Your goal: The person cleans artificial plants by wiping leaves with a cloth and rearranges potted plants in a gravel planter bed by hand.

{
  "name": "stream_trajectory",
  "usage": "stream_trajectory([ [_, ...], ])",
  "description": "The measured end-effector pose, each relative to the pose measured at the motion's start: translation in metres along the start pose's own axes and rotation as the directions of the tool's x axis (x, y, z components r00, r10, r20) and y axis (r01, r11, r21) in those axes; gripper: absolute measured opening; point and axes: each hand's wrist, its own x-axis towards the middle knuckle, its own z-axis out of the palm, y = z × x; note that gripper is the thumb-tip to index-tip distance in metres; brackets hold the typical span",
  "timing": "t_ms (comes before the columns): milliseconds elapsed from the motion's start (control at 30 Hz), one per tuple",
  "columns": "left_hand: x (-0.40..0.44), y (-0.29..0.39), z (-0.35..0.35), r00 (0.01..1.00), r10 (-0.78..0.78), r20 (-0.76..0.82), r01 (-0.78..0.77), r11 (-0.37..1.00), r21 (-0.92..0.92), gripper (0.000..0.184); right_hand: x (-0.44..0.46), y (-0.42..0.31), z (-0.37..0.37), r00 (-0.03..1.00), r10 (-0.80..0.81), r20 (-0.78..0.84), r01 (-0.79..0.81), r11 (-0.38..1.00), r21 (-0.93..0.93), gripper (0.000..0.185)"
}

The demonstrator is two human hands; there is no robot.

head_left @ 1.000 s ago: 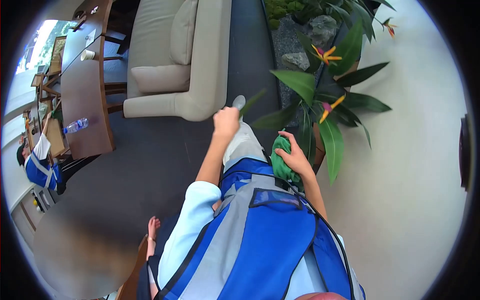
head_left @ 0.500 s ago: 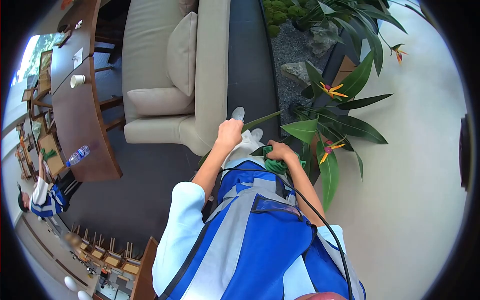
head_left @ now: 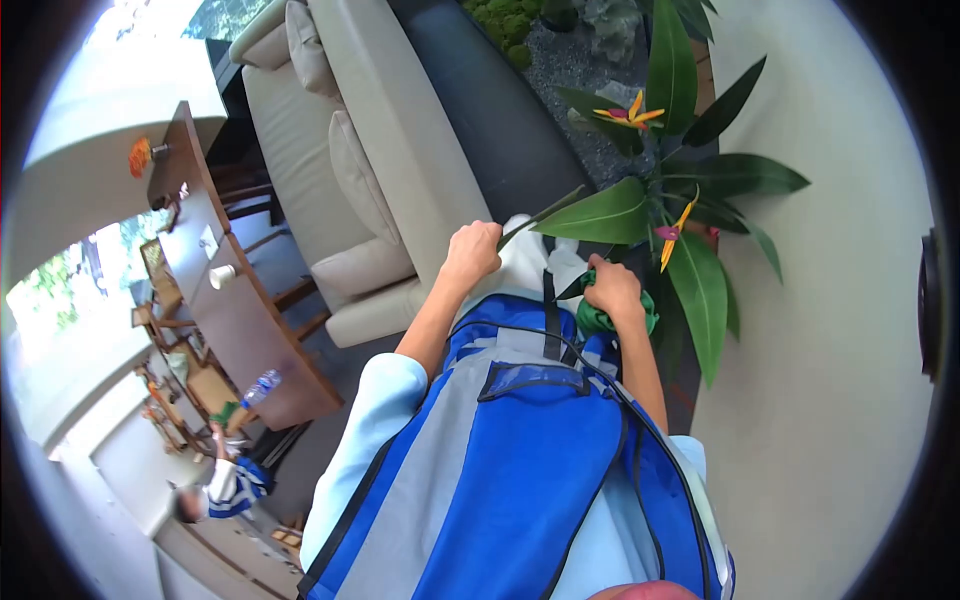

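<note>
1. Left hand (head_left: 473, 252): fingers curled into a fist, pinching the near end of a narrow leaf (head_left: 543, 213).
2. Narrow leaf: dark green, seen nearly edge-on, so it reads as a thin strip. Sits in front of the wearer's waist. Long axis slants from the fist up and right in the head view, far end against the broad leaf (head_left: 598, 215).
3. Broad leaf: lighter green, smooth, pointed oval with a visible midrib. Lies nearly sideways, tip toward the left hand, base toward the plant's stems.
4. Right hand (head_left: 613, 290): fingers bent around a green cloth (head_left: 592, 319), just right of the waist.
5. Green cloth: soft, crumpled, bulging out both sides of the grip. Too bunched to give a clear long axis.
6. Dark pointed piece (head_left: 571, 291) at the right fingers, tip facing left; can't tell whether it's gripped.
7. Nearby: orange-yellow spiky flowers (head_left: 632, 115), grey gravel (head_left: 575, 75), smooth beige sofa (head_left: 400, 140).
</note>
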Motion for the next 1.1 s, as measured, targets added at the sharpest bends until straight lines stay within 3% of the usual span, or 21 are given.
stream_trajectory([
  [133,0.010,-0.012,-0.022,1.000,0.008,0.003,-0.008,0.999,0.050,0.016,-0.004,0.001,-0.001,0.998,0.055,0.016,-0.056,0.995,0.076,0.049],
  [267,0.049,-0.034,-0.042,0.997,0.056,0.052,-0.060,0.994,0.096,0.017,-0.003,0.005,-0.007,0.986,0.157,0.049,-0.162,0.980,0.120,0.048],
  [400,0.115,-0.051,-0.074,0.974,0.144,0.176,-0.173,0.972,0.161,0.017,-0.005,0.015,-0.011,0.970,0.224,0.095,-0.234,0.964,0.123,0.041],
  [467,0.154,-0.059,-0.084,0.936,0.264,0.233,-0.308,0.935,0.175,0.017,-0.008,0.016,-0.010,0.975,0.216,0.059,-0.223,0.955,0.197,0.037],
  [500,0.173,-0.060,-0.094,0.937,0.265,0.227,-0.303,0.940,0.156,0.017,-0.005,0.011,-0.014,0.974,0.218,0.060,-0.225,0.958,0.177,0.037],
  [567,0.186,-0.064,-0.115,0.894,0.388,0.223,-0.424,0.893,0.148,0.014,-0.015,0.001,-0.015,0.910,0.400,0.106,-0.414,0.887,0.204,0.042],
  [700,0.212,-0.070,-0.145,0.886,0.446,0.129,-0.461,0.877,0.133,0.012,-0.020,-0.007,-0.012,0.934,0.355,0.033,-0.352,0.903,0.245,0.052],
  [767,0.219,-0.073,-0.148,0.888,0.448,0.106,-0.457,0.886,0.083,0.013,-0.022,-0.037,-0.040,0.711,0.635,0.302,-0.667,0.745,0.003,0.059],
  [867,0.221,-0.070,-0.177,0.894,0.433,0.119,-0.439,0.898,0.032,0.018,-0.059,-0.050,-0.058,0.795,0.513,0.324,-0.561,0.825,0.071,0.054],
  [933,0.223,-0.075,-0.191,0.906,0.416,0.085,-0.418,0.909,0.007,0.020,-0.071,-0.056,-0.089,0.846,0.287,0.450,-0.432,0.864,0.260,0.039],
  [967,0.222,-0.075,-0.197,0.912,0.405,0.060,-0.406,0.914,-0.004,0.021,-0.079,-0.066,-0.112,0.842,0.298,0.450,-0.439,0.863,0.250,0.039],
  [1033,0.223,-0.073,-0.210,0.899,0.439,0.001,-0.438,0.898,-0.049,0.021,-0.074,-0.133,-0.189,0.890,0.228,0.396,-0.454,0.542,0.707,0.023],
  [1067,0.220,-0.070,-0.218,0.885,0.464,-0.049,-0.466,0.880,-0.087,0.021,-0.068,-0.158,-0.220,0.894,0.236,0.381,-0.446,0.544,0.711,0.023],
  [1100,0.216,-0.063,-0.232,0.866,0.500,0.010,-0.496,0.862,-0.104,0.025,-0.063,-0.182,-0.249,0.945,0.187,0.268,-0.325,0.615,0.718,0.019],
])
